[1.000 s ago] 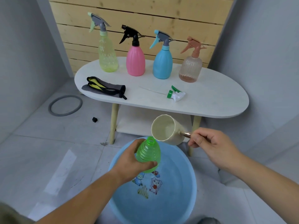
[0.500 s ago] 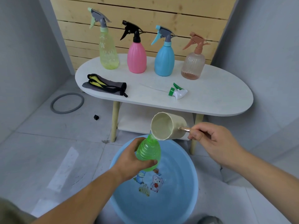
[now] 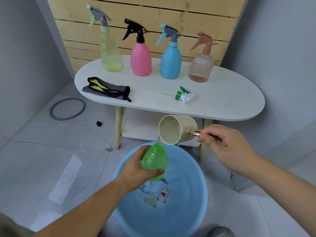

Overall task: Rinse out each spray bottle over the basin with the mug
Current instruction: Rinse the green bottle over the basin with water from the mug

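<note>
Mug tipped at the mouth of the green bottle, over the basin

The left hand (image 3: 136,170) was clamped round the green spray bottle (image 3: 154,162), its long axis tilted up and away, open neck just under the lip of the cream mug (image 3: 176,130). The right hand (image 3: 227,147) pinched the mug's metal handle, fingers together, mug lying almost on its side. Both hung above the blue basin (image 3: 196,202), which held shallow water. The bottle's trigger head (image 3: 184,96) lay near the table's (image 3: 230,100) front edge; four capped bottles stood along its back edge
</note>
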